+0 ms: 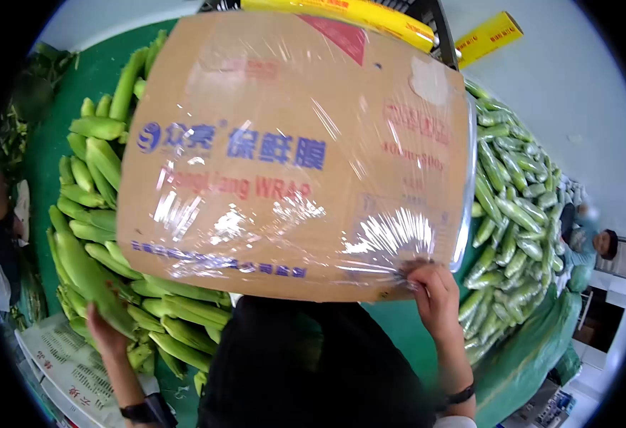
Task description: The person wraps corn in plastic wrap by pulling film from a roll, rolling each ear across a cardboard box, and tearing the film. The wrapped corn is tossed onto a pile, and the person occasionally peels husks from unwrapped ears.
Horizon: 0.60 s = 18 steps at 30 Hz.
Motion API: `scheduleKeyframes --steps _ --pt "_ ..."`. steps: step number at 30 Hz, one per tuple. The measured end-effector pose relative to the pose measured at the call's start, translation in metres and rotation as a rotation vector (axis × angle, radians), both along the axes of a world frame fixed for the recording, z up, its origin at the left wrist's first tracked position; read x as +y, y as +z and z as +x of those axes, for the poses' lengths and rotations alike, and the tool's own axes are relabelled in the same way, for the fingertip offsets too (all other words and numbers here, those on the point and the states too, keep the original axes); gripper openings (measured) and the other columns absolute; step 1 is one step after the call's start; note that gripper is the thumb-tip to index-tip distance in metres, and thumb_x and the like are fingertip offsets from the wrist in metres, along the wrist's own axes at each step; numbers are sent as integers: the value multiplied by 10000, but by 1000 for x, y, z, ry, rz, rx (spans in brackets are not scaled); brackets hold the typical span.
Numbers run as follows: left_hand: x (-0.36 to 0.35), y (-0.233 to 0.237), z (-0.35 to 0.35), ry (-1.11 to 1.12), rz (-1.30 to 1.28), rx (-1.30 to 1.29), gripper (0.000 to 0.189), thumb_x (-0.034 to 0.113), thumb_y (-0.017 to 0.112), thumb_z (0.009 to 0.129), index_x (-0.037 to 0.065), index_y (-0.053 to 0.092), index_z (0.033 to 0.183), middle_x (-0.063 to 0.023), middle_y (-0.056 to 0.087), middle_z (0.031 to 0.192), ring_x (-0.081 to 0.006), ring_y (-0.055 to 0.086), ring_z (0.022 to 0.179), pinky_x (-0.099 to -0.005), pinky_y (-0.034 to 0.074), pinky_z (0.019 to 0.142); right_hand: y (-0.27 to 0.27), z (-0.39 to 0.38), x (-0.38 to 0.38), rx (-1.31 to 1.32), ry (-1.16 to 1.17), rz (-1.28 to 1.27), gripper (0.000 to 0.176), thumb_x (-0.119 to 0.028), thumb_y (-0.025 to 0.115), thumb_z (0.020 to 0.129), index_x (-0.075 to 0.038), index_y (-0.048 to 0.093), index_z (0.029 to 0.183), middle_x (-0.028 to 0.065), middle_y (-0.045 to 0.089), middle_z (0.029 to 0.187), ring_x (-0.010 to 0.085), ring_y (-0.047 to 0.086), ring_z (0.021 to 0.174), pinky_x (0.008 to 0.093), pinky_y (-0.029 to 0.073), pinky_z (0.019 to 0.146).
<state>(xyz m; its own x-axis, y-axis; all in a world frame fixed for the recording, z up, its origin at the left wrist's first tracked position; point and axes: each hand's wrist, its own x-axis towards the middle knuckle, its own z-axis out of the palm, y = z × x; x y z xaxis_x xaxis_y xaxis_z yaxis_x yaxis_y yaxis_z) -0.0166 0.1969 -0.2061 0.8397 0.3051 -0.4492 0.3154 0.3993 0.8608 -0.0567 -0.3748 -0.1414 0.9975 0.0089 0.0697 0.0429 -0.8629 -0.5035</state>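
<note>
My left hand (107, 334) is closed around the lower end of a green ear of corn in its husk (92, 274), tilted above the pile of unwrapped corn (181, 314). My right hand (436, 294) pinches clear cling film (391, 232) at the near right corner of a flat cardboard sheet (256, 93). The film stretches over the cardboard, creased and shiny, and gathers into folds at my fingertips. Blue and red print shows through it. The palm side of my left hand is hidden behind the ear.
Film-wrapped ears (516, 207) are heaped on the right. Yellow film boxes (370, 21) lie at the far side, by a black crate (445, 43). Green cloth (106, 53) covers the table. A printed white sack (63, 357) is at lower left. Another person (588, 239) is at far right.
</note>
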Motion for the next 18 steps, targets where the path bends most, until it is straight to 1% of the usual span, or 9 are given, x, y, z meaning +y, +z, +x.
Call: scheduleKeyframes --steps 3,4,7,8,9,11,14,17,18 --pt "-16 49 24 -221 -69 -138 639 532 358 967 50 364 1386 -170 526 1261 -250 549 1101 -361 538 809 0 0 1 -5 9 -13 174 33 657 715 -45 603 860 91 621 843 289 605 788 366 476 696" --pt "-29 58 35 -170 17 -109 646 481 478 939 29 357 1385 -160 532 1246 -224 556 1082 -358 541 798 0 -1 1 -3 7 -16 174 33 656 717 -46 603 863 91 620 843 289 604 788 368 476 696" --pt "-116 113 87 -685 729 -100 793 277 756 745 -8 366 1373 -148 541 1245 -220 573 1084 -323 488 877 4 -2 4 3 -9 -29 170 33 647 726 -48 600 868 92 614 833 289 595 770 366 473 683" --pt "-157 105 96 -691 927 -443 810 218 813 670 0 418 1343 -143 562 1239 -260 597 1062 -337 482 886 4 -2 6 -7 -21 -24 163 38 640 727 -42 594 862 98 612 824 295 588 755 368 469 676" --pt "-200 124 115 -922 1239 -728 789 174 848 596 19 499 1285 -147 586 1221 -302 626 1001 -362 497 868 3 0 8 -25 -35 -18 157 43 632 728 -36 588 856 105 610 814 301 581 741 369 466 669" --pt "-265 136 125 -1151 1245 -807 675 175 827 584 107 586 1211 -140 618 1081 -307 646 889 -381 530 778 6 0 11 -27 -53 -40 147 33 652 735 -40 593 849 99 608 805 293 581 727 365 470 646" --pt "-310 124 136 -1344 1313 -940 588 239 786 639 135 596 1186 -125 616 1075 -294 643 895 -371 537 746 13 -2 15 33 -77 -95 164 6 668 733 -56 602 870 78 605 825 282 593 776 347 480 678" --pt "-325 116 148 -1375 1253 -932 586 251 761 658 145 587 1208 -131 602 1151 -296 627 974 -381 532 776 25 -6 14 134 -145 214 114 -6 668 779 -41 596 860 90 630 868 270 617 837 330 493 735" --pt "-327 113 151 -1359 1224 -923 588 248 755 661 149 584 1215 -134 596 1178 -294 618 1010 -385 529 789 33 -12 6 218 -191 547 164 -36 666 820 -17 582 960 123 640 979 252 635 900 321 493 801"
